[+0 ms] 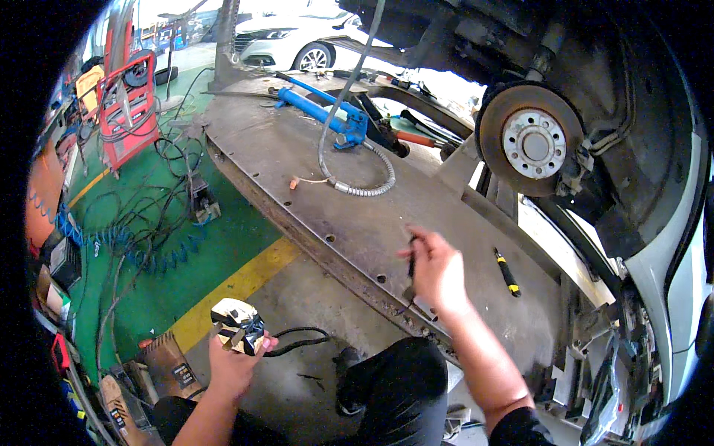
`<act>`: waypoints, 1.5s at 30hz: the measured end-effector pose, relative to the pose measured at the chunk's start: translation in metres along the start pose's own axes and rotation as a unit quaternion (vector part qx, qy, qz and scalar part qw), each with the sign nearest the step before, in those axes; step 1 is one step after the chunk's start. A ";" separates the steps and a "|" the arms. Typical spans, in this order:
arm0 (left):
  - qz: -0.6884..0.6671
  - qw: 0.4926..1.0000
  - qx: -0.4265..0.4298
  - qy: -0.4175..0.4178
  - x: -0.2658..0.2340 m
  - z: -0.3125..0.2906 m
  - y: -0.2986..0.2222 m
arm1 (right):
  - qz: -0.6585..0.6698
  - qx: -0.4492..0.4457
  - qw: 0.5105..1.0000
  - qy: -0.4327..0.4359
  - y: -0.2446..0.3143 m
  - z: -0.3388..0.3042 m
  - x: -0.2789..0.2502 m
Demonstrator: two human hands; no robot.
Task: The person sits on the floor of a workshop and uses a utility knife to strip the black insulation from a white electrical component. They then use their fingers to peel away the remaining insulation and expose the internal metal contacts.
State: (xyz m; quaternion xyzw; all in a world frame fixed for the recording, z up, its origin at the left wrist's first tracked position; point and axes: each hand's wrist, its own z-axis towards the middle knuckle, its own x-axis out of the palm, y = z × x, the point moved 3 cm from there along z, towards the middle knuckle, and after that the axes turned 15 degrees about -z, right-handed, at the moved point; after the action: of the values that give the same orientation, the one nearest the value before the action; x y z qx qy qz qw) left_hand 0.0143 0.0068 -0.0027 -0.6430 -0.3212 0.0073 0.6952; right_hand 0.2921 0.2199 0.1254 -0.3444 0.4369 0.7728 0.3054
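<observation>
Low on the left, my left hand is closed around a cream-and-black blocky object, whose exact kind I cannot make out. A black cable loops out to the right beside it. My right hand is over the front part of the metal platform, fingers pinched on a thin dark rod-like piece. That piece points down toward the platform's edge and is partly hidden by the fingers. To the right of this hand, a yellow-and-black handled tool lies on the platform, touched by neither hand.
A blue hydraulic hand pump with a coiled grey hose rests on the platform's far part. A raised car's brake disc overhangs the right. Tangled cables cover green floor near a red cart. A white car stands behind.
</observation>
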 end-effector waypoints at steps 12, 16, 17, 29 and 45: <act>0.139 0.990 -0.034 -0.007 0.004 0.014 0.013 | -0.227 -0.084 0.965 0.104 -0.094 0.084 -0.025; 0.070 0.997 0.008 0.015 -0.009 0.011 0.017 | -0.233 -0.039 0.971 -0.036 -0.047 0.060 0.006; -0.005 1.000 -0.017 0.012 -0.011 0.009 0.024 | -0.190 -0.041 0.979 -0.052 -0.028 0.047 0.016; 0.252 0.962 0.082 -0.070 -0.002 0.004 -0.015 | 0.154 -0.354 0.918 0.093 0.125 -0.064 0.090; 0.031 0.996 -0.010 0.088 0.000 0.013 0.009 | 0.218 -0.281 0.930 0.093 0.108 -0.070 0.115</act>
State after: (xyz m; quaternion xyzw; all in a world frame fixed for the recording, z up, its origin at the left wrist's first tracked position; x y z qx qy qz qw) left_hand 0.0117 0.0200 -0.0111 -0.6580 -0.2385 -0.0308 0.7135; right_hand 0.1608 0.1307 0.0571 -0.3827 0.2920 0.8762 -0.0214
